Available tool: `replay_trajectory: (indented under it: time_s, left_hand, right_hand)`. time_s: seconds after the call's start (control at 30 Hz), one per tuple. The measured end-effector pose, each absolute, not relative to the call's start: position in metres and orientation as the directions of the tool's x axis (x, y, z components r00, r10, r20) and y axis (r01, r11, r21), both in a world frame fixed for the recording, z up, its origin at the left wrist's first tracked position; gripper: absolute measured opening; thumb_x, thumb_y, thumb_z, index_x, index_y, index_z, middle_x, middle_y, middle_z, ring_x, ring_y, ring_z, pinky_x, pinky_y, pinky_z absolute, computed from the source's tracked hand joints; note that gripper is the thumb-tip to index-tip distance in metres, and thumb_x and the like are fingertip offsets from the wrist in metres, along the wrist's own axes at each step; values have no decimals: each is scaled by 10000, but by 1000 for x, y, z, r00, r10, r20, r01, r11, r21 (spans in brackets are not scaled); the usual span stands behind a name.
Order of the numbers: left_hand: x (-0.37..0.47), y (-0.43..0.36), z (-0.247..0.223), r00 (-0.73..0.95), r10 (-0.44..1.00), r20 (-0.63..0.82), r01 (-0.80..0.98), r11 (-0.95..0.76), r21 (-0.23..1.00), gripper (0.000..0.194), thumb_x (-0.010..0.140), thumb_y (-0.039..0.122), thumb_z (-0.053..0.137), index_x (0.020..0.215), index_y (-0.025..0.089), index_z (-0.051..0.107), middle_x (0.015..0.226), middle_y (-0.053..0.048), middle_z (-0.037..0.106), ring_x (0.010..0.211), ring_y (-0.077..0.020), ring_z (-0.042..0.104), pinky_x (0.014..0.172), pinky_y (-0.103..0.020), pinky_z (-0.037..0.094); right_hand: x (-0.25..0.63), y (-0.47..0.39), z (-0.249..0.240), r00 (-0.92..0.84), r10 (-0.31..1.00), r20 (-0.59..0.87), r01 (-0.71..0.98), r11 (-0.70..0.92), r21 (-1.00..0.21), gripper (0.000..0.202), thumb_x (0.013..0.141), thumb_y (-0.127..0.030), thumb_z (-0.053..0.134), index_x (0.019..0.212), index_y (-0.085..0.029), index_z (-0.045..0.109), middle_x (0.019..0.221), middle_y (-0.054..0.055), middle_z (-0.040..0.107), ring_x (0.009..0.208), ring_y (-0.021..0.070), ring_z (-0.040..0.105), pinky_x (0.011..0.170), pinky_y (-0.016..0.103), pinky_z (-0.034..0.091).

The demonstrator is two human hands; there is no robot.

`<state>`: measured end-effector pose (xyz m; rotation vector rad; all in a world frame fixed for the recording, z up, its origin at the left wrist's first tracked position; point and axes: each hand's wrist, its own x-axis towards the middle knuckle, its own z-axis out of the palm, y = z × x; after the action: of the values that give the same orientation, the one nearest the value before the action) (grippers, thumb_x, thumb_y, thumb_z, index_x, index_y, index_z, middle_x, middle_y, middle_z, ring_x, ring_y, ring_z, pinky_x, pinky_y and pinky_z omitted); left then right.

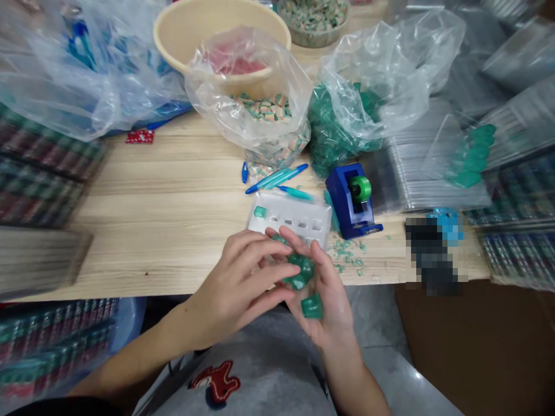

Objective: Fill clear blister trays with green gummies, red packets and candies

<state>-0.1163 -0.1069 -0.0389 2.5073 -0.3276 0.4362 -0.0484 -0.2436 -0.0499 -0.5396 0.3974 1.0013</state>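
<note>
Tray (299,216) behind hands, tape dispenser (352,200) right of tray
</note>
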Motion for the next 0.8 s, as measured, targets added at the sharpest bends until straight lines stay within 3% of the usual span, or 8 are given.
replay_trajectory:
  time_s: [0.17, 0.23, 0.33, 0.43, 0.5, 0.63, 0.8]
  left_hand:
    - [-117, -119, -46, 913, -77, 400, -293, -806, 514, 143, 941, 144, 566, 1075, 178, 604, 1045, -68, 643, 1034, -207, 514, 971, -380, 427]
    - [-117, -118, -47, 926, -4, 378, -265, -719, 642, 174, 934, 114, 566, 1085, 191, 607, 1035, -48, 639, 1011, -169, 546, 946, -321, 456]
    - [-117, -113, -47, 953, 151, 264, -182, -413, 892, 248, 925, 107, 578, 1137, 230, 620, 1075, -27, 639, 1056, -123, 597, 908, -220, 505]
    - [-117, -108, -49, 958, 256, 131, -108, -101, 989, 301, 921, 93, 588, 1150, 281, 640, 1082, 6, 683, 1049, -86, 646, 908, -160, 521]
    - [-117, -106, -51, 957, 278, 87, -90, -5, 996, 313, 912, 76, 600, 1128, 295, 657, 1086, 23, 704, 1043, -66, 660, 911, -127, 516]
    - [-119, -108, -55, 959, 260, 112, -101, -55, 993, 320, 884, 79, 640, 1133, 279, 659, 1146, 2, 691, 1116, -82, 639, 957, -139, 506]
    - [-125, -109, -60, 943, 220, 248, -158, -358, 920, 261, 891, 110, 643, 1113, 246, 649, 1086, -23, 695, 1048, -115, 657, 918, -198, 545]
  right_hand:
    - [-50, -242, -50, 507, 649, -568, -855, 460, -238, 295, 797, -429, 694, 1004, -230, 766, 1115, 38, 755, 1083, 169, 674, 936, 271, 532]
    - [-50, -242, -52, 505, 639, -580, -854, 469, -227, 294, 769, -420, 731, 982, -221, 765, 1069, 46, 762, 1014, 170, 695, 866, 267, 562]
    - [-50, -242, -56, 508, 602, -617, -849, 469, -242, 282, 739, -416, 776, 933, -212, 759, 958, 45, 763, 831, 151, 708, 634, 219, 575]
    - [-53, -246, -60, 527, 611, -591, -849, 411, -332, 276, 725, -412, 807, 897, -207, 737, 815, 6, 722, 519, 63, 597, 354, 121, 383]
    - [-55, -250, -61, 564, 644, -517, -819, 357, -449, 267, 729, -408, 813, 881, -211, 716, 750, -23, 686, 396, 14, 469, 310, 102, 268]
    - [-55, -255, -58, 649, 634, -421, -693, 263, -671, 208, 791, -381, 771, 843, -212, 661, 503, -84, 530, 362, 4, 362, 364, 105, 263]
    - [-55, -253, -60, 665, 584, -465, -647, 140, -749, 290, 757, -437, 772, 820, -198, 620, 448, -104, 429, 373, 20, 303, 359, 127, 221]
